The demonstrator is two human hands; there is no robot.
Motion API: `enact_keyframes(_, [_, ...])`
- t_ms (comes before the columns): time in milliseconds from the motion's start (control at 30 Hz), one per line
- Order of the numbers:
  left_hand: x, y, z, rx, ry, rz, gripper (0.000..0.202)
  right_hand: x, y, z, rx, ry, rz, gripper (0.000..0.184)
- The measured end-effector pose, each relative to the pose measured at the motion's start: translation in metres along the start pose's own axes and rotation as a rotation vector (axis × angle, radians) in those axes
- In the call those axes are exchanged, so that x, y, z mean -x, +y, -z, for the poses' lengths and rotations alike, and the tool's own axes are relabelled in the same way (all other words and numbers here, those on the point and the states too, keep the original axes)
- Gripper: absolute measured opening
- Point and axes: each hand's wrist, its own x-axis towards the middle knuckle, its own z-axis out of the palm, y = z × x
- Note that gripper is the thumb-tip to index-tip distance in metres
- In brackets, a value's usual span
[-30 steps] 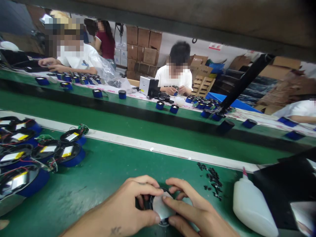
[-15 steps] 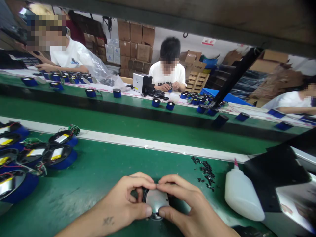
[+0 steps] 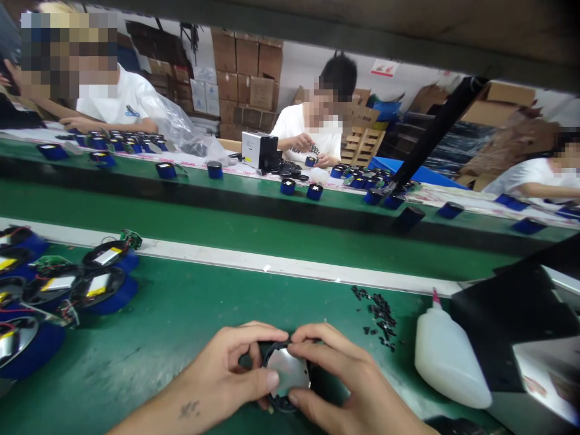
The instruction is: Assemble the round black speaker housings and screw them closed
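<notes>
Head view: silver-faced disc [image 3: 289,373] in the grip of both hands [image 3: 222,373] [image 3: 356,367], wall sign [image 3: 383,67] illegible

Brown cartons [image 3: 248,67] stand stacked before a wall [image 3: 299,63].

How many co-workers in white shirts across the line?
3: left worker at far left; middle worker just right of the silver box; right worker at the right edge, partly cut off. Others may be hidden.

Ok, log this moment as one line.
left hand: on left side of silver disc | right hand: on its right side | right of hands: black pieces, white bottle | left of hands: blue cases
</notes>
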Motion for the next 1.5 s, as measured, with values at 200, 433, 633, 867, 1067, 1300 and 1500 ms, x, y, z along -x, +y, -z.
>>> enact_keyframes(200, [0.006,-0.008,-0.007,-0.098,0.096,0.268,0.065,0.0,0.003,-0.001,0.042,0.014,0.009,0.038])
enact_keyframes(433, [0.003,-0.013,-0.015,0.073,0.145,0.281,0.079,-0.001,0.005,-0.001,0.096,0.012,0.049,0.045])
enact_keyframes(633, [-0.002,-0.016,-0.016,0.13,0.159,0.272,0.077,-0.004,0.007,-0.001,0.016,-0.011,0.02,0.043])
enact_keyframes(867, [-0.002,-0.015,-0.017,0.118,0.126,0.245,0.076,0.014,0.02,-0.011,-0.308,0.01,-0.455,0.063])
enact_keyframes(1067, [0.0,-0.026,-0.016,0.077,0.182,0.272,0.089,0.004,0.017,0.002,-0.369,-0.11,-0.685,0.046])
enact_keyframes(1300, [0.005,-0.031,-0.017,0.068,0.166,0.275,0.081,-0.02,0.01,0.017,-0.778,-0.24,-0.735,0.045])
enact_keyframes(1500, [0.007,-0.026,-0.018,0.015,0.179,0.316,0.071,-0.004,0.022,-0.008,-0.737,-0.037,-0.651,0.039])
